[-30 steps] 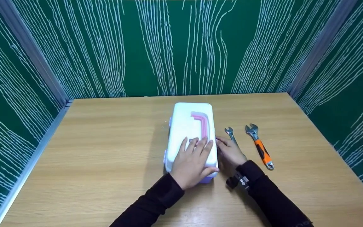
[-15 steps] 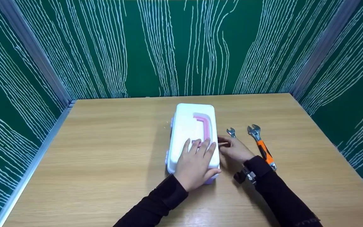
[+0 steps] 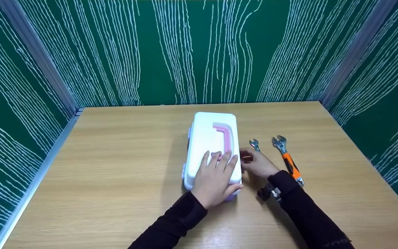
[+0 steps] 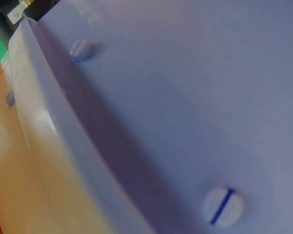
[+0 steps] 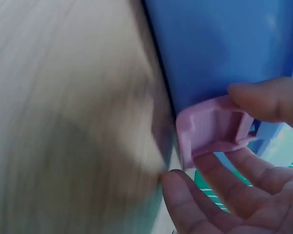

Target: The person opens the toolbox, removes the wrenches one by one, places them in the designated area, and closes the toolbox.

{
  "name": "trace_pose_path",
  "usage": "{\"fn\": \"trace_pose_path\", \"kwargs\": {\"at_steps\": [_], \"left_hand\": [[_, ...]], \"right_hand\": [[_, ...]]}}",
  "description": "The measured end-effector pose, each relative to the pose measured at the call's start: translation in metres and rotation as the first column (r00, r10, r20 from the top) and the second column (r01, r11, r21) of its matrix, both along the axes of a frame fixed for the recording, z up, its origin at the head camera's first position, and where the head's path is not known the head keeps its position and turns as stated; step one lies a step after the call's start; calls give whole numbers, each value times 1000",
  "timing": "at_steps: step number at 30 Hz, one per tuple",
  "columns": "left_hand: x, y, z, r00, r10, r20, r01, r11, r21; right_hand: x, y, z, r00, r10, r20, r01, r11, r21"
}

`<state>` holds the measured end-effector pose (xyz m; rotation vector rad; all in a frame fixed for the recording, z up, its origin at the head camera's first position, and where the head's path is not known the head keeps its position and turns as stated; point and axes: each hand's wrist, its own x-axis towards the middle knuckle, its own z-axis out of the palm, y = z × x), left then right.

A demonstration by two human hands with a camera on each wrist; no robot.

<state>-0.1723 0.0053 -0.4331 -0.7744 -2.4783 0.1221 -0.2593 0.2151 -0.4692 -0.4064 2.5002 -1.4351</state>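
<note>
A storage box with a white lid (image 3: 207, 138), a pink handle set into it and a purple base (image 3: 231, 197) stands on the table. My left hand (image 3: 214, 180) lies on the near part of the lid, fingers spread and straight, the thumb along the right edge. At the box's right side, my right hand (image 3: 259, 164) has its fingers bent. The right wrist view shows a pink latch (image 5: 212, 126) standing out from the box wall (image 5: 224, 48), pinched between thumb and fingers. Close up in the left wrist view is a purple surface (image 4: 185, 97) with round white studs.
A small open-end wrench (image 3: 254, 143) lies just beyond my right hand, its handle mostly hidden. Right of it is an adjustable wrench (image 3: 288, 160) with an orange and black grip. Green walls with white streaks (image 3: 219, 52) enclose the wooden table (image 3: 116, 155).
My right hand has shifted slightly right and its fingers have bent more at the latch, covering more of the small wrench. The left hand stays on the lid.
</note>
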Motion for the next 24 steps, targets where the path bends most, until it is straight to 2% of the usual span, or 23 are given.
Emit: {"fn": "trace_pose_path", "kwargs": {"at_steps": [7, 9, 15, 19, 24], "left_hand": [[-1, 1, -1, 1000, 7, 14, -7, 1000, 3], [0, 1, -1, 1000, 6, 4, -6, 1000, 6], [-1, 0, -1, 1000, -4, -13, 4, 1000, 10], [-1, 0, -1, 1000, -5, -5, 5, 1000, 11], [0, 0, -1, 1000, -4, 25, 3, 1000, 13]], "right_hand": [[-1, 18, 2, 999, -38, -21, 40, 997, 71], [0, 21, 4, 998, -65, -17, 66, 996, 64], [1, 29, 11, 990, -144, 6, 145, 989, -29], [3, 31, 15, 987, -159, 25, 161, 981, -111], [4, 27, 16, 986, -166, 34, 169, 957, -234]]}}
